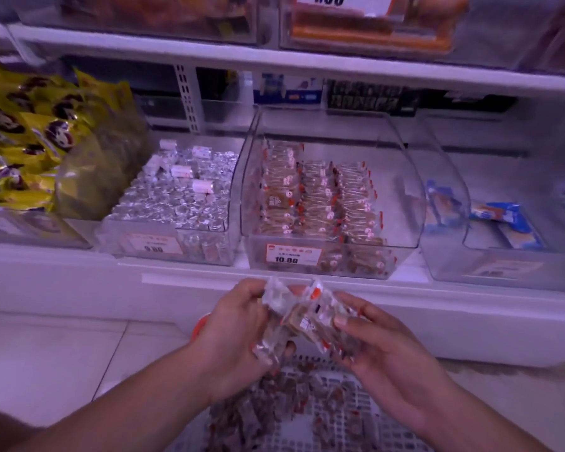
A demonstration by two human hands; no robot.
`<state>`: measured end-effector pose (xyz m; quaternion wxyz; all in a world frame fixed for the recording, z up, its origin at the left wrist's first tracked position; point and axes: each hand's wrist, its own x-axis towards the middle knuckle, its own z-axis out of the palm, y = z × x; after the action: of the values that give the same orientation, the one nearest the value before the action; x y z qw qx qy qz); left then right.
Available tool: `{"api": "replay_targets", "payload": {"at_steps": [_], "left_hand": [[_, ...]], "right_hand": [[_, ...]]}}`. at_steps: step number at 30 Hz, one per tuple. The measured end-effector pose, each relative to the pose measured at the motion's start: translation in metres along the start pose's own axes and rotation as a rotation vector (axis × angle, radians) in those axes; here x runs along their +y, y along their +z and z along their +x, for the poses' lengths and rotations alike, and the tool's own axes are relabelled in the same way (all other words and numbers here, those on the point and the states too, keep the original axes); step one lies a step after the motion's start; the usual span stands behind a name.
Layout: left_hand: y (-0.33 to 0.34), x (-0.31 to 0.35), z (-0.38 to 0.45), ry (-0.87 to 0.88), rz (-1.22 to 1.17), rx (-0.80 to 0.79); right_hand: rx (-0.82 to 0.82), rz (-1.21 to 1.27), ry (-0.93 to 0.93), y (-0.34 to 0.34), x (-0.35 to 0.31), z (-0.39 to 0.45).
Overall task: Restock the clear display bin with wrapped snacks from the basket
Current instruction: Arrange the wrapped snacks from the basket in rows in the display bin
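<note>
A clear display bin on the shelf holds rows of clear-wrapped brown snacks and carries a 10.80 price label. Below it, over the floor, both hands hold a bunch of the same wrapped snacks. My left hand grips the bunch's left end, and my right hand grips its right end, thumb on top. Under the hands stands a white lattice basket with several loose wrapped snacks in it.
Left of the bin sits a clear bin of silver-wrapped sweets, then yellow bags. On the right a clear bin holds blue packets. More bins stand on the shelf above. An orange basket handle shows behind my left wrist.
</note>
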<state>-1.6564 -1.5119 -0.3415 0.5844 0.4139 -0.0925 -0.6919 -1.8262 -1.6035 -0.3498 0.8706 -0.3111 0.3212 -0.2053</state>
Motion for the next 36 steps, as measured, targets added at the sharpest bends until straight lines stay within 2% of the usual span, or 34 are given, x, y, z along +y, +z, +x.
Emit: {"api": "replay_targets", "payload": {"at_steps": [4,7,15,20,22,25,27,30,36], "left_hand": [[-0.007,-0.006,0.016,0.037,0.076,0.149],[-0.011,-0.005,0.021,0.088,0.101,0.196],[-0.017,-0.005,0.022,0.224,0.075,0.367],[-0.014,-0.015,0.025,0.241,0.016,0.527],[-0.008,-0.019,0.025,0.211,-0.01,0.518],[0.003,-0.026,0.024,0.185,0.043,0.42],[0.006,-0.029,0.022,0.166,0.111,0.387],[0.002,-0.03,0.02,0.214,0.086,0.433],[0.001,-0.035,0.018,0.208,0.075,0.318]], "right_hand": [[0.028,0.007,0.017,-0.003,-0.007,0.011],[0.042,0.015,-0.017,-0.003,-0.011,0.019],[0.133,0.047,-0.117,-0.006,-0.014,0.022],[0.13,0.085,-0.17,0.003,-0.002,0.02],[0.16,0.084,-0.197,0.006,0.003,0.021],[0.191,0.049,-0.21,0.011,0.016,0.022],[0.219,-0.045,-0.194,0.011,0.022,0.022],[0.229,-0.249,-0.182,0.007,0.024,0.022],[0.218,-0.45,-0.203,0.007,0.019,0.019]]}}
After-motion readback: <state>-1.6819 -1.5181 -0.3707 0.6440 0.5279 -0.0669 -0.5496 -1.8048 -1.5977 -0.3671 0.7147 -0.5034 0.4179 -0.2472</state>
